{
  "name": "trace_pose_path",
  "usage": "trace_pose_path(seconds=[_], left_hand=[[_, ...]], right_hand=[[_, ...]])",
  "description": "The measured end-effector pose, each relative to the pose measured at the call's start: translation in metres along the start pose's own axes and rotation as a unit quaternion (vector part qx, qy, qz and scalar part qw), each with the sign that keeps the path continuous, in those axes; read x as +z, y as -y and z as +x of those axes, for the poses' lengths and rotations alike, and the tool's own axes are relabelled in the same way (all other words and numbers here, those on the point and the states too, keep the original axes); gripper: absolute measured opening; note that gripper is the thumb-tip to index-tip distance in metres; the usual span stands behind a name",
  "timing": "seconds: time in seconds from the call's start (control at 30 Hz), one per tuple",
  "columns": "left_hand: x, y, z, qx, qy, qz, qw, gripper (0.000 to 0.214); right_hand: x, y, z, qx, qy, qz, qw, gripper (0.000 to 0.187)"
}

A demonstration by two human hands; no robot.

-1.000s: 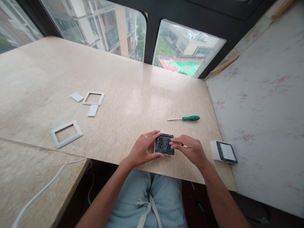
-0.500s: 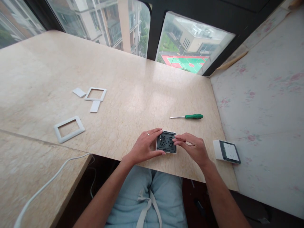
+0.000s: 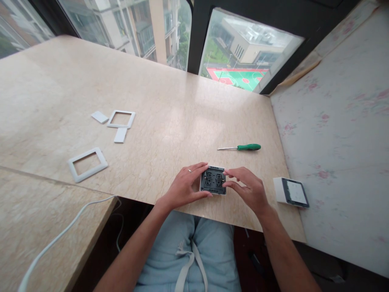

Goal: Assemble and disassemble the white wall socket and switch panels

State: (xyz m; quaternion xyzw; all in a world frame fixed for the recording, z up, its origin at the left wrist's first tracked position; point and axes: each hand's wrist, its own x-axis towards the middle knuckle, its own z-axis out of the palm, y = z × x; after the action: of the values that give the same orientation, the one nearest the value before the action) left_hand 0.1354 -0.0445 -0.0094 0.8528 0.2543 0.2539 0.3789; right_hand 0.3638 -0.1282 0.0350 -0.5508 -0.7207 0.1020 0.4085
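A wall switch (image 3: 214, 180) without its covers, dark mechanism in a white box, lies near the table's front edge. My left hand (image 3: 188, 184) grips its left side, fingers at the top corner and thumb along the bottom; a ring is on one finger. At the switch's right edge is my right hand (image 3: 243, 184), thumb and fingertips apart. Between those tips a small screw (image 3: 223, 180) shows in the mechanism. Beyond the hands lies a screwdriver (image 3: 240, 147) with a green handle, its shaft pointing left.
To the left lie two white frames (image 3: 88, 174) and two small white rocker plates (image 3: 120, 135). A white box with a dark-edged face (image 3: 293, 192) stands by the wall at right. A white cable (image 3: 67, 227) crosses the lower left. Windows border the table's far side.
My right thumb and fingers have parted from their pinch at the switch's right side, baring the screw. My left hand keeps its hold, and the switch stays in place.
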Motion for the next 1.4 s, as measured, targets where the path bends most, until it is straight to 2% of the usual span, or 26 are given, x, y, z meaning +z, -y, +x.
trace_pose_path(seconds=[0.17,0.37,0.87,1.17,1.4], left_hand=[[0.0,0.0,0.0,-0.006,0.004,0.002,1.0,0.08],[0.0,-0.001,0.0,-0.007,0.002,0.003,1.0,0.079],[0.0,-0.002,0.0,-0.011,0.004,0.008,1.0,0.079],[0.0,-0.003,0.0,-0.018,0.005,0.009,1.0,0.079],[0.0,-0.002,0.0,-0.018,0.007,0.006,1.0,0.079]], right_hand=[[-0.006,0.001,-0.007,-0.009,-0.001,-0.002,1.0,0.022],[-0.004,-0.004,-0.017,-0.003,0.029,-0.014,0.999,0.027],[-0.002,0.003,-0.012,-0.006,0.028,-0.057,0.998,0.015],[-0.005,0.011,-0.002,0.07,0.099,-0.038,0.992,0.013],[-0.003,0.018,-0.001,0.105,0.105,-0.068,0.987,0.013]])
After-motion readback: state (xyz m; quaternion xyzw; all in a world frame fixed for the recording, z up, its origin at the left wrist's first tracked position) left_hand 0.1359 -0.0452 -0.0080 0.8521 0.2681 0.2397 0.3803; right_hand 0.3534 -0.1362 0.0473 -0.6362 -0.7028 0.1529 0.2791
